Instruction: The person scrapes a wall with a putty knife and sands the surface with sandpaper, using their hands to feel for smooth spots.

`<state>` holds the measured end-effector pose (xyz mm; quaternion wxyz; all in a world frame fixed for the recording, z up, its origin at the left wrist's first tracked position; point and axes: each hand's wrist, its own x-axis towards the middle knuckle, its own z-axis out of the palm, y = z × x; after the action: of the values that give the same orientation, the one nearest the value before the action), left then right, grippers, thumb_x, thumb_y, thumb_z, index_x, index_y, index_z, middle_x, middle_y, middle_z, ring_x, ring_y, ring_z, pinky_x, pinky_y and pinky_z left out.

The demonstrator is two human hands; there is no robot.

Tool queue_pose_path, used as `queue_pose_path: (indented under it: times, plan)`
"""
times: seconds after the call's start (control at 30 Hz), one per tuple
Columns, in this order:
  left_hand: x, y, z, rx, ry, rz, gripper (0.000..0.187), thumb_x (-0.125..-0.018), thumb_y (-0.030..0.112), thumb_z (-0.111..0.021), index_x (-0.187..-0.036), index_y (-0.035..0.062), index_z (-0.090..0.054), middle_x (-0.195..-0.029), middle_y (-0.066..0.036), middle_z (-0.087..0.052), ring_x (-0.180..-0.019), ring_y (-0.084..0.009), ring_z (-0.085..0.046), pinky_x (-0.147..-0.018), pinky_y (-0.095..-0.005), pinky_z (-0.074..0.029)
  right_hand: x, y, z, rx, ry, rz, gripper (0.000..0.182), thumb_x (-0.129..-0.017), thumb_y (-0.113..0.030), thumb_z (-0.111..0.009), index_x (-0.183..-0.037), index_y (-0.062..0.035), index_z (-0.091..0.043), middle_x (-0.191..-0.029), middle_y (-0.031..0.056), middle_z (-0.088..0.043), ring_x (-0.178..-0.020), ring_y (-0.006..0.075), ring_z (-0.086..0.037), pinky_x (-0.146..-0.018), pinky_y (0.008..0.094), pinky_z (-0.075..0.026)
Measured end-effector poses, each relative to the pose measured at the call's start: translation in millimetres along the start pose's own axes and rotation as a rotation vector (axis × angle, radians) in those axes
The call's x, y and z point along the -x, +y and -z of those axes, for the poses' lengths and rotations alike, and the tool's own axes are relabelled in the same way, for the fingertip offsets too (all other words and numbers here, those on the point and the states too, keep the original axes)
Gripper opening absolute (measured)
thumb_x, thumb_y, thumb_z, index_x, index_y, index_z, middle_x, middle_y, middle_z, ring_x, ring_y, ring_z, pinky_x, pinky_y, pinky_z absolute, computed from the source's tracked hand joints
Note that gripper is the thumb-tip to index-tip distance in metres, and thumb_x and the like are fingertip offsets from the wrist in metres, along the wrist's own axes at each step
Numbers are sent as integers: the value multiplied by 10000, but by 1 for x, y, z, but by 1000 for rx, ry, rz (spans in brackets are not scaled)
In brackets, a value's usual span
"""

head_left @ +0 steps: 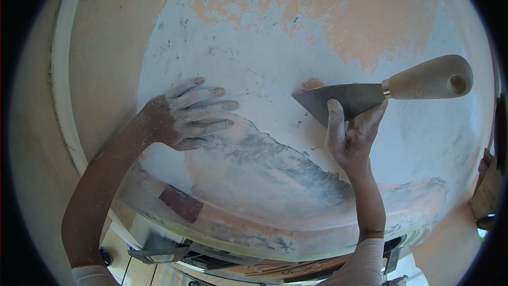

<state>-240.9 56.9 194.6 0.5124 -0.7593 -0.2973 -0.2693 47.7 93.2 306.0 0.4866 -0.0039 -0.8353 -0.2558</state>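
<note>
My left hand (193, 114), dusty white, rests flat with fingers spread on a patchy white and peach painted surface (254, 69). My right hand (353, 137) grips a putty knife (344, 100) by its wide metal blade, thumb on the near face. The knife's beige handle (431, 78) points right and its blade corner points left, against the surface. Just above the blade lies a small bare peach spot (312, 83). Between my hands and below them runs a rough grey patch (270, 159) with a ragged dark edge.
A dark reddish-brown rectangular piece (181, 204) lies at the surface's lower left. A pale raised strip (67, 69) curves down the left side. Below the lower edge are dark furniture parts (211, 257) and a tiled floor (123, 257). Brown pieces (486, 188) stand at the right.
</note>
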Motion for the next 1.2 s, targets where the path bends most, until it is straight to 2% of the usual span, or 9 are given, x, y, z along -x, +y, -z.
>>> queue_pose_path:
  times: [0.13, 0.23, 0.27, 0.37, 0.43, 0.87, 0.97, 1.1, 1.2]
  plan:
    - [1, -1, 0, 1, -15, -1, 452, -747, 475, -589, -1145, 267, -541, -1326, 18, -437, -1203, -224, -410, -1015, -447, -334, -7, 1, 4, -238, 181, -326, 651, -788, 76, -545, -1271, 110, -110, -1014, 217, -458, -856, 262, -554, -782, 353, -444]
    - [1, -1, -3, -21, 13, -24, 410, -771, 528, -556, -1079, 258, -571, -1261, -2, -499, -1160, -241, -436, -1012, -469, -306, 1, -3, 0, -31, 8, 47, 550, -834, 38, -515, -1264, 29, -172, -1024, 131, -408, -888, 164, -484, -766, 262, -430]
    - [0, -2, -2, -19, 2, -23, 409, -771, 528, -555, -1078, 257, -571, -1260, -4, -501, -1160, -245, -436, -1011, -473, -305, 0, -1, 5, 47, -59, 88, 668, -794, 84, -543, -1276, 123, -81, -1012, 208, -460, -855, 252, -553, -736, 307, -450]
    - [0, -1, -1, 2, -24, -28, 408, -772, 525, -556, -1075, 252, -572, -1257, -11, -504, -1159, -255, -438, -1008, -481, -305, 0, 2, -1, -185, 140, -250, 706, -779, 69, -566, -1284, 129, -77, -998, 217, -466, -836, 270, -557, -739, 332, -438]
    - [1, -3, 0, 0, -23, -35, 408, -770, 522, -559, -1072, 249, -573, -1255, -15, -507, -1155, -261, -441, -1004, -487, -307, 1, -1, -1, -82, -91, 42, 684, -789, 70, -558, -1280, 137, -85, -956, 196, -486, -766, 241, -554, -681, 293, -448]
    - [0, -2, 0, 7, -14, -16, 413, -754, 507, -581, -1080, 253, -573, -1251, -12, -510, -1150, -262, -444, -991, -491, -324, 4, -1, -2, 15, -28, 79, 681, -788, 105, -535, -1292, 117, -76, -989, 201, -466, -835, 238, -558, -701, 302, -468]
    - [2, -2, 0, 10, -32, -21, 424, -749, 512, -582, -1085, 254, -569, -1247, -12, -513, -1146, -261, -446, -990, -492, -324, 0, 7, 5, -275, 97, -263, 533, -830, 28, -536, -1233, 28, -187, -1022, 138, -412, -902, 161, -471, -761, 267, -426]
    - [0, -2, 0, 1, -23, -16, 440, -750, 527, -577, -1096, 257, -558, -1242, -13, -515, -1146, -260, -446, -987, -490, -327, 6, 2, 1, -3, 16, 72, 548, -833, 47, -523, -1254, 25, -173, -1005, 139, -431, -852, 164, -497, -724, 244, -442]
    - [1, -3, -1, -8, -12, -23, 446, -746, 534, -578, -1094, 256, -561, -1240, -11, -517, -1145, -261, -447, -983, -489, -333, 4, 5, 3, -180, 133, -163, 553, -830, 65, -509, -1274, 18, -183, -1032, 137, -420, -932, 168, -466, -783, 262, -418]
